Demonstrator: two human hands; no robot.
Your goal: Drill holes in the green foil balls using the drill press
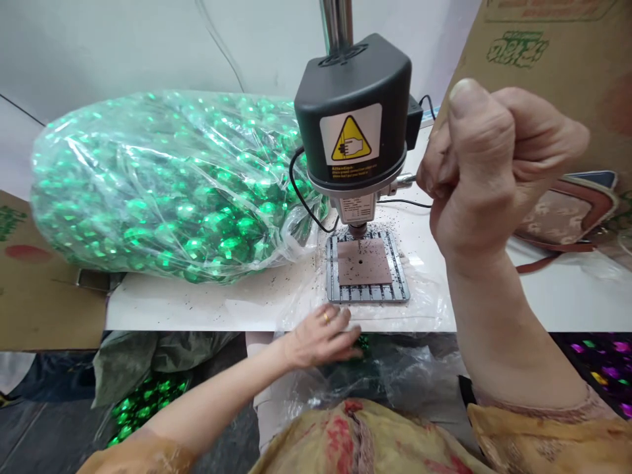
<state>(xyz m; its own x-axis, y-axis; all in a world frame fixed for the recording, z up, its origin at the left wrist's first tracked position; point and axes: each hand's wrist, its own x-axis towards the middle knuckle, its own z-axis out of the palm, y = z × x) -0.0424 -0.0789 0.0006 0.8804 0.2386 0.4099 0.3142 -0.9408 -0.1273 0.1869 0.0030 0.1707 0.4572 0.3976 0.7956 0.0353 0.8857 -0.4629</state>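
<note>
A black bench drill press [353, 79] with a yellow warning label stands before me. My right hand [486, 158] is closed in a fist round the end of its feed lever [405, 180], the grip itself hidden by the fingers. Under the drill chuck [358, 230], a brown square board [375, 271] with a dark hole lies on the slotted metal base [368, 294]. My left hand [323, 337], with a ring on one finger, hovers palm down at the table's front edge with fingers apart. Below its fingertips, a bit of shiny green [364, 343] shows in a clear plastic bag [395, 368] on my lap.
A large clear bag of faceted green beads [178, 191] fills the table's left side. Dark shavings lie around the base. Cardboard boxes [44, 296] stand left and right. A brown-trimmed bag [567, 214] lies at right. More green pieces [145, 403] are below the table.
</note>
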